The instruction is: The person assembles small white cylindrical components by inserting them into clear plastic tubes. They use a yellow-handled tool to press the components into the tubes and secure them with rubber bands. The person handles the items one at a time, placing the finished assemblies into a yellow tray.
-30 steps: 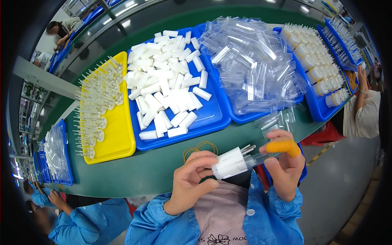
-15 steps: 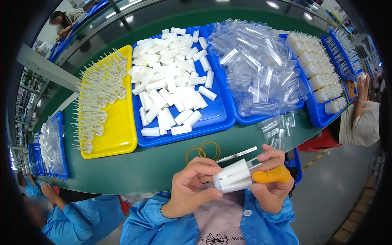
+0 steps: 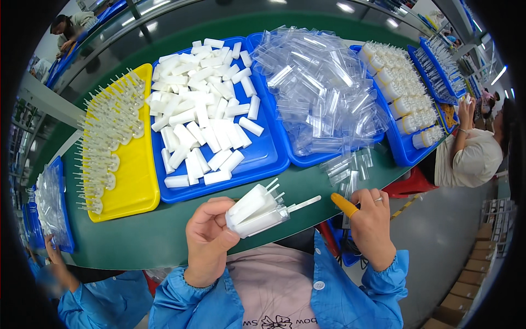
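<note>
My left hand point(image 3: 208, 233) grips a bundle of white blocks point(image 3: 253, 211) between thumb and fingers, at the near table edge. Clear plastic wraps its base and lower side. Thin white rods stick out of its far end, and one longer flat white stick point(image 3: 304, 204) points right. To the right, my right hand point(image 3: 372, 222) reaches over the table edge, with an orange finger cot point(image 3: 344, 205) on one digit. Its fingers are apart, and nothing shows in them. Just beyond lie loose clear plastic pieces point(image 3: 350, 169).
White blocks fill a blue tray point(image 3: 257, 159). Left of it, a yellow tray point(image 3: 134, 183) bears white stemmed parts. A blue tray point(image 3: 312, 160) holds clear plastic sleeves; another point(image 3: 405, 159) holds banded white bundles. Co-workers sit at left and right point(image 3: 476, 159).
My right hand has let go of the bundle and moved right toward the loose clear pieces. My left hand has shifted left with the bundle, tilting it. The view has turned slightly.
</note>
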`<act>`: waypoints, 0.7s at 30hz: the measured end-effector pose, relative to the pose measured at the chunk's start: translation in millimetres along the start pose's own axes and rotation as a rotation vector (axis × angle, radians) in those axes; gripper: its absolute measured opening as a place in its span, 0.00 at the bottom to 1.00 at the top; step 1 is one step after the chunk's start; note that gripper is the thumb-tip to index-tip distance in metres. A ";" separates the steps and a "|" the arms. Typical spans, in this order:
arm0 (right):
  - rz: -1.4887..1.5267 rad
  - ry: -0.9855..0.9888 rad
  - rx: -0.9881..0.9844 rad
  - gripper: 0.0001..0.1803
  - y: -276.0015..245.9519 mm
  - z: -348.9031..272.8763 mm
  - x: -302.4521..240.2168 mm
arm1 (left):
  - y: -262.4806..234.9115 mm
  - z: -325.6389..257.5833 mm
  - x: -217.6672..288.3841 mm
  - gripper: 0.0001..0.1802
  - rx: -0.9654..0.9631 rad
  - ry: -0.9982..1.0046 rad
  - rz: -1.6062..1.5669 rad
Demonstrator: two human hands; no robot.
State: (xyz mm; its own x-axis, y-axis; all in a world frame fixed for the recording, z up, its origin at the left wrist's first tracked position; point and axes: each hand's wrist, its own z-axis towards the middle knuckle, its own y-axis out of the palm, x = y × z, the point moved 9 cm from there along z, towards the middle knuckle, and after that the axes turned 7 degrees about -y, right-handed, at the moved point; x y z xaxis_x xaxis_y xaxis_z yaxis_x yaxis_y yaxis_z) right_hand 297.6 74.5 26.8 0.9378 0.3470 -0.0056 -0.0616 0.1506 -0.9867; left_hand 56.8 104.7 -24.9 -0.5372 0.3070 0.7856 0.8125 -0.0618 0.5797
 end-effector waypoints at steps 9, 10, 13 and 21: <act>0.076 -0.187 0.075 0.13 6.5 21.6 0.1 | 4.8 0.9 -2.8 0.22 -0.014 -0.025 -0.011; 0.124 -0.187 0.102 0.13 4.6 23.3 -0.2 | 5.7 1.3 -3.1 0.22 -0.022 -0.024 -0.015; 0.391 -0.035 0.287 0.17 -9.9 22.7 14.6 | 2.9 0.8 -3.0 0.22 -0.003 -0.020 -0.016; 1.631 0.214 0.743 0.31 -16.6 6.1 6.3 | 20.4 -5.5 -2.5 0.23 -0.158 0.078 0.161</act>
State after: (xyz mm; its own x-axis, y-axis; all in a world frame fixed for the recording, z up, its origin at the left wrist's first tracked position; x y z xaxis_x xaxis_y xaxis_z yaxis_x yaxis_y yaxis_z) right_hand 302.5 79.8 44.1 -0.1970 0.4508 -0.8706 -0.9364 0.1767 0.3033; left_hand 73.5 97.5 -13.8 -0.4242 0.2076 0.8815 0.8468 -0.2540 0.4673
